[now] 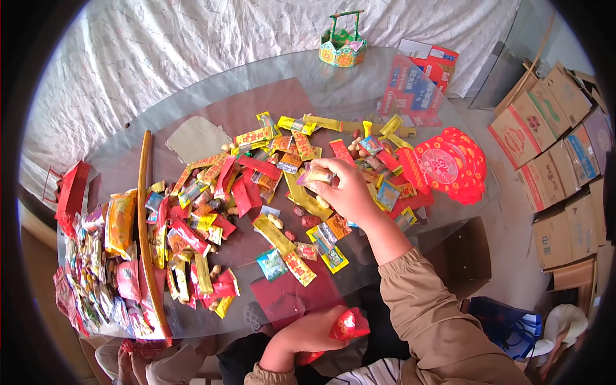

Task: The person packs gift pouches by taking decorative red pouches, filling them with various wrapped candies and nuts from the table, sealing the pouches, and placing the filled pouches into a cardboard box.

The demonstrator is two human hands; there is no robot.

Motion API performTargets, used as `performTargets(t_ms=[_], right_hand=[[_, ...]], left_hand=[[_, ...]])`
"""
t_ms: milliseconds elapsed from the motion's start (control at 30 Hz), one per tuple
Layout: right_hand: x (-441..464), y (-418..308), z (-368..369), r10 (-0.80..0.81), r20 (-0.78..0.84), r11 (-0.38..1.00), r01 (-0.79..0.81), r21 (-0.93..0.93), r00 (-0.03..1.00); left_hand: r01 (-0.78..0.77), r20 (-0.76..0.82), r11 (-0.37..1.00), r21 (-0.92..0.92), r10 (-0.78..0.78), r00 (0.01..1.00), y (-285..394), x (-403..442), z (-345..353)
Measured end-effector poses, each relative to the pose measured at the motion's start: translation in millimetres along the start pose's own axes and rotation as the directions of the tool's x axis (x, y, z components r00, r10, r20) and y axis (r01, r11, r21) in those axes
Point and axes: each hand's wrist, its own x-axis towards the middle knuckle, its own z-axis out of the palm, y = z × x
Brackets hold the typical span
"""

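Observation:
My right hand [350, 192] is above the middle of the glass table, its fingers pinched on a small wrapped snack [319, 174] with a pale, clear wrapper. Under and around it lies a loose spread of packaged snacks, including a yellow stick packet [274, 235], a blue-green packet [272, 264] and red dates [310, 221]. Close to my body, below the table's near edge, my left hand [309, 331] is closed around a red pouch [350, 324] with a gold pattern. Most of that pouch is hidden by the hand.
A wooden stick [144, 237] separates more snacks on the left. Red patterned bags [446, 165] lie at the right, and a green-handled basket [342, 50] stands at the far edge. Cardboard boxes [545, 128] are stacked right; a person [564, 327] bends at lower right.

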Motion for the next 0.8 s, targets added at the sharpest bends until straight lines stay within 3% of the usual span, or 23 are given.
performTargets(t_ms=[33,67,133,233,300,333,400,533,633,800], right_hand=[[-5,-3,2,0.018,0.042,0.998,-0.021,0.059,0.999],[-11,-7,4,0.118,0.112,0.962,-0.142,0.234,0.987],[-26,-32,7,0.275,0.305,0.755,-0.402,0.519,0.912],[-50,-57,16,0.068,0.423,0.714,-0.34,0.612,0.903],[-69,-79,19,-0.006,0.504,0.625,-0.39,0.677,0.864],[-77,-88,19,-0.057,0.556,0.603,-0.416,0.681,0.829],[-92,-100,23,-0.103,0.555,0.738,-0.311,0.599,0.825],[-103,-112,26,-0.168,0.56,0.882,-0.129,0.453,0.811],[-101,-113,24,-0.219,0.535,0.93,0.008,0.368,0.816],[-100,-107,29,-0.278,0.655,0.942,0.065,0.33,0.702]], left_hand=[[-0.203,-0.087,0.977,-0.06,0.197,0.977,-14,-2,5],[-0.286,-0.117,0.945,-0.155,0.27,0.956,-24,-5,6],[-0.454,-0.257,0.746,-0.488,0.374,0.891,-30,-13,13],[-0.523,-0.423,0.451,-0.723,0.309,0.852,-22,-39,19],[-0.567,-0.49,0.363,-0.74,0.286,0.823,-33,-41,28],[-0.578,-0.513,0.35,-0.738,0.267,0.816,-37,-43,31],[-0.576,-0.541,0.295,-0.762,0.198,0.817,-41,-52,37],[-0.569,-0.554,0.131,-0.812,0.133,0.822,-58,-58,45],[-0.582,-0.571,0.034,-0.812,0.155,0.806,-64,-60,44],[-0.594,-0.591,-0.004,-0.804,0.112,0.799,-69,-60,42]])
